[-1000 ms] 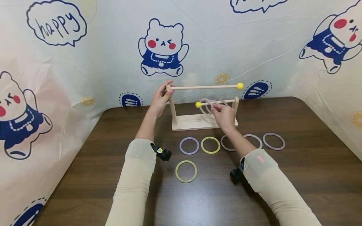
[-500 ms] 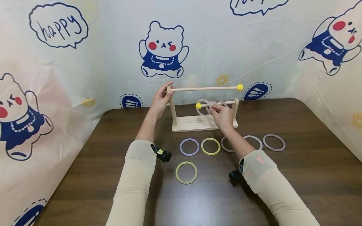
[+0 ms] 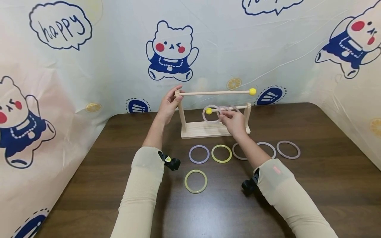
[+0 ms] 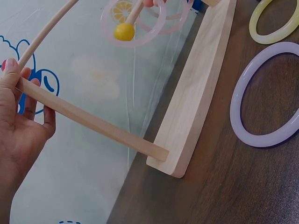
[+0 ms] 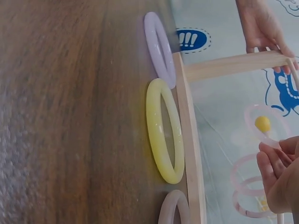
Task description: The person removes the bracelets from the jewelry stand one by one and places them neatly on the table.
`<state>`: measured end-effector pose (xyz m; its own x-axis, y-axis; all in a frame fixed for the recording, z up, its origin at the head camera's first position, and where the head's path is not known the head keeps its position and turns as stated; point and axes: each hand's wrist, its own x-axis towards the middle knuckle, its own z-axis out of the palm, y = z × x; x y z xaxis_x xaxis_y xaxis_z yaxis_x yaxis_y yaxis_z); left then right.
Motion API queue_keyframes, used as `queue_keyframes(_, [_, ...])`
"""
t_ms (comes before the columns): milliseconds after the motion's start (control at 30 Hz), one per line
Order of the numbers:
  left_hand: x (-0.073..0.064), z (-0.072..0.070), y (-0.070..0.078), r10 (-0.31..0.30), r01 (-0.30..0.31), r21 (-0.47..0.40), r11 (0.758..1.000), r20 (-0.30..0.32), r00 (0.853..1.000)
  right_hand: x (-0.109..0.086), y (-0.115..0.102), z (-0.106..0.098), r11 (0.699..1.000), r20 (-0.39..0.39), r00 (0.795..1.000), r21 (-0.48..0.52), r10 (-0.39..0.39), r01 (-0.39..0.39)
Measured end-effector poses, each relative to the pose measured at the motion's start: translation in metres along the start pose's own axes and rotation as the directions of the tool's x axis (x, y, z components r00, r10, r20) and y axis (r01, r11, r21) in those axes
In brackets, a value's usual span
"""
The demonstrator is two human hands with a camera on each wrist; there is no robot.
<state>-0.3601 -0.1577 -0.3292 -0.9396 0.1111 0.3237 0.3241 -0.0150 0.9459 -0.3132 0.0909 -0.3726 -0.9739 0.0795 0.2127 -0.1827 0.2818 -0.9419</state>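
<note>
A wooden stand has two posts, each bearing a rod tipped with a yellow ball. My left hand holds the top of the left post, thumb in front, where the upper rod begins. With its fingertips, my right hand pinches a translucent pale pink ring at the ball end of the lower rod. That ring appears around the yellow ball; whether it is past the ball I cannot tell. Other pale pink rings hang on the lower rod behind the right hand, partly hidden.
In front of the stand lies a row of rings: purple, yellow, pinkish partly under the right forearm, whitish and mauve. A yellow-green ring lies nearer on the brown table. A printed curtain stands behind.
The pinched pink ring has slid left along the lower rod to the yellow ball, and the right hand has shifted slightly left with it. The left hand stays on the post.
</note>
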Motion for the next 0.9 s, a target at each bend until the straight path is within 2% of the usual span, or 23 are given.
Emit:
queue_keyframes(133, [-0.001, 0.0, 0.001, 0.002, -0.002, -0.003, 1.0, -0.004, 1.0, -0.001, -0.001, -0.002, 0.991, 0.054, 0.996, 0.105, 0.076, -0.081])
queue_keyframes(333, [-0.001, 0.0, 0.002, -0.015, 0.015, 0.002, 1.0, -0.004, 1.0, -0.007, -0.004, -0.006, 0.956, 0.132, 0.976, 0.218, 0.171, -0.197])
queue_keyframes(467, [-0.001, 0.0, 0.003, -0.029, 0.029, 0.014, 0.999, -0.006, 1.0, -0.01, -0.005, -0.008, 0.914, 0.177, 0.96, 0.309, 0.216, -0.262])
queue_keyframes(667, [-0.001, 0.0, 0.004, -0.035, 0.035, 0.01, 0.999, -0.007, 0.999, -0.014, -0.005, -0.012, 0.836, 0.264, 0.926, 0.411, 0.272, -0.363])
queue_keyframes(900, [-0.001, 0.001, 0.004, -0.024, 0.024, 0.013, 1.0, -0.002, 1.0, -0.02, -0.006, -0.018, 0.797, 0.346, 0.895, 0.434, 0.282, -0.419])
